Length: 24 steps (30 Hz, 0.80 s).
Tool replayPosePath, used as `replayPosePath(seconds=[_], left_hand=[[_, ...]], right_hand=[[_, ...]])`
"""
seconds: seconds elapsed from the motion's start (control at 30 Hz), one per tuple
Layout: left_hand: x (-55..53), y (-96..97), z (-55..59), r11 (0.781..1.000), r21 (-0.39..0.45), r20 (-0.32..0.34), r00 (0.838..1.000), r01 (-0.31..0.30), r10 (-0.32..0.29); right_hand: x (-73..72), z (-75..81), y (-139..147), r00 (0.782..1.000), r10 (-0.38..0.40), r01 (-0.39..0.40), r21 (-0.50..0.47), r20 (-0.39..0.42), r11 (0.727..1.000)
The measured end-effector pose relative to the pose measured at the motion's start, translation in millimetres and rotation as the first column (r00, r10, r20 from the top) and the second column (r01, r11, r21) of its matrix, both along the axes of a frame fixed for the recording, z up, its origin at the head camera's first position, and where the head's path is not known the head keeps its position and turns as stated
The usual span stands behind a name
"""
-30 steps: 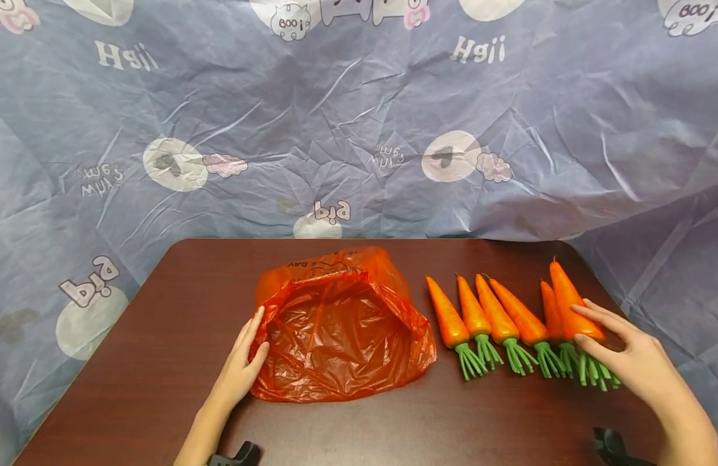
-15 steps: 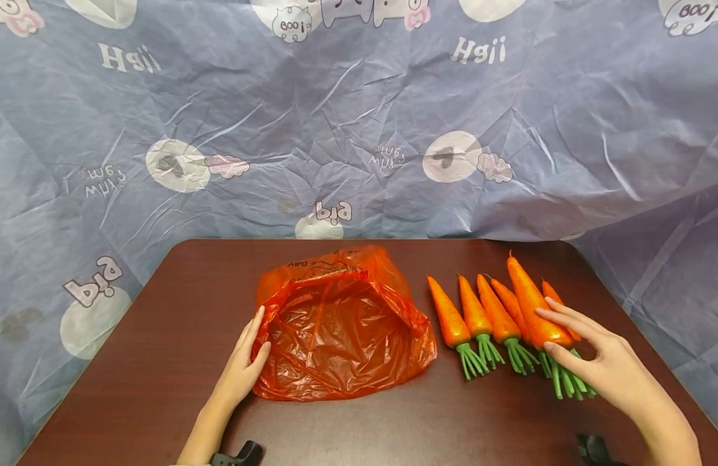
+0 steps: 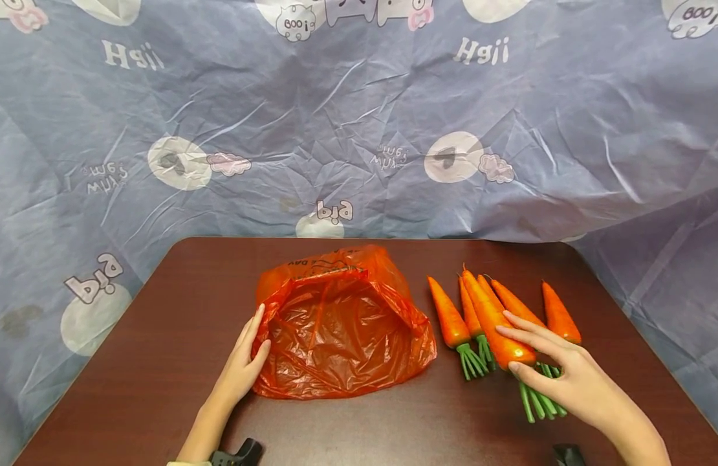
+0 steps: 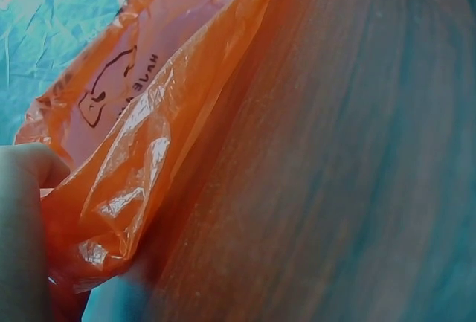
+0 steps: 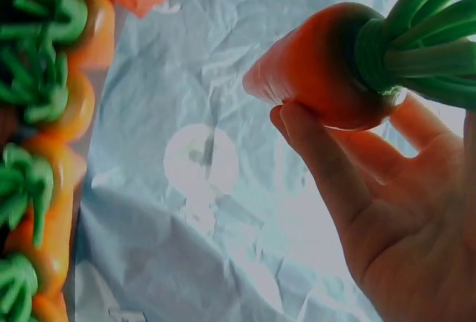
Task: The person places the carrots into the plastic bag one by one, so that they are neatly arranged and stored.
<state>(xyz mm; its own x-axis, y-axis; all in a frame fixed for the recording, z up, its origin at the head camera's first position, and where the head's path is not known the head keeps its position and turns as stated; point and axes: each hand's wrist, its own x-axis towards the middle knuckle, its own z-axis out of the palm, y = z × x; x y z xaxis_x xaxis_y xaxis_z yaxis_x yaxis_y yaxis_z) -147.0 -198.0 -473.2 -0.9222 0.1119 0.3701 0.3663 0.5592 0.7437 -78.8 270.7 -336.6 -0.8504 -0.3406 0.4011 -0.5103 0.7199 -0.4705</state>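
carrot (image 3: 488,323) pinched in right hand (image 3: 574,382); pointing away

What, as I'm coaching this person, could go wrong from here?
The held carrot might slip, as the right hand grips it near its leafy end. It could bump the other carrots, which lie close by. The bag might sag shut, since the left hand holds just one side of it.
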Motion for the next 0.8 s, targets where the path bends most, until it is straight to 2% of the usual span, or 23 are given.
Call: replayPosePath(seconds=[0.2,0.43,0.67,0.8], left_hand=[[-0.7,-0.2,0.8,0.999,-0.026,-0.006,1.000,-0.024,0.024],[-2.1,-1.1,-1.4,1.000,-0.016,-0.004,1.000,-0.017,0.017],[-1.1,-0.9,-0.9,1.000,-0.029,-0.013,1.000,-0.011,0.011],[-0.3,-0.6,1.6,0.999,-0.030,-0.019,1.000,-0.015,0.014]], right_hand=[[3.2,-1.5,-19.9,0.995,0.099,-0.098,0.025,-0.009,0.995],[8.1,-9.0,-43.3,0.995,0.100,-0.101,0.064,0.014,0.993],[9.1,-23.7,-61.7,0.977,0.210,-0.210,0.008,-0.031,0.978],[6.9,-27.1,-71.6,0.973,0.231,-0.231,0.011,-0.017,0.973]])
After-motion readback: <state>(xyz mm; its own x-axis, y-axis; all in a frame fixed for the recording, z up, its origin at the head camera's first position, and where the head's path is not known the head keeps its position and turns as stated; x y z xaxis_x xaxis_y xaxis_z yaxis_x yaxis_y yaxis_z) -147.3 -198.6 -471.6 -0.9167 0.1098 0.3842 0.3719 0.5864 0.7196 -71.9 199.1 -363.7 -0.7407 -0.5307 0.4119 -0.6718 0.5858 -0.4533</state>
